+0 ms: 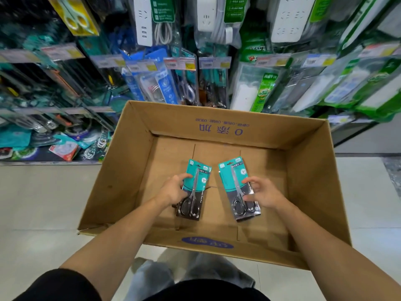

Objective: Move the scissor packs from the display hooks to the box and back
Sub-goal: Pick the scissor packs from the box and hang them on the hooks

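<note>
Both arms reached down into the open cardboard box (134,153) on the floor. Left hand (173,190) gripped the edge of the left scissor pack (194,190); right hand (263,193) had fingers curled on the right scissor pack (237,187). Both packs lay on the box bottom, near each other, not touching. Beyond, display hooks (184,68) carried other goods. Judged: box leg roughly done or return leg starting; cannot tell which.

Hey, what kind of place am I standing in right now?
Most likely a shop's hardware aisle: packaged power strips hang on display hooks, price tags line the racks, and scissor packs lie in a cardboard box.
</note>
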The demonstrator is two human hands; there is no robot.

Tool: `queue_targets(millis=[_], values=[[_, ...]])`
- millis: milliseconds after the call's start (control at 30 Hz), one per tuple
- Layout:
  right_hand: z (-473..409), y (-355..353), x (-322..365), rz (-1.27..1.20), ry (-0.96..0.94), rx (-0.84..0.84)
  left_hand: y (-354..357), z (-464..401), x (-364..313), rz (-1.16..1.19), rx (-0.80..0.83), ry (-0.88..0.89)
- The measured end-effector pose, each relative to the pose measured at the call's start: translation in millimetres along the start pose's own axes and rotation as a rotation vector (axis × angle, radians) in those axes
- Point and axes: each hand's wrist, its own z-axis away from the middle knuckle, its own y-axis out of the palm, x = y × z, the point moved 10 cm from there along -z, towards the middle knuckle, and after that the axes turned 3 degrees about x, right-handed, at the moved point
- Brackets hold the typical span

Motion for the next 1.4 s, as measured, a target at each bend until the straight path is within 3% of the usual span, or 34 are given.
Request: queue_targets(millis=[167,467,767,1033,1400], values=[[11,3,57,0.16,-0.111,-0.11,-39,29,-23,0.224,-0.021,0.159],[54,72,180,0.166,-0.368,-0.138,-160,117,-7,0.42,-0.275,0.384],[68,233,290,0.166,-0.566,-0.054,-276,198,95,0.513,-0.443,0.493],[51,361,341,0.167,-0.629,0.013,-352,246,200,0.526,-0.559,0.523],[10,431,393,0.157,-0.629,0.033,-426,235,263,0.564,-0.636,0.498]])
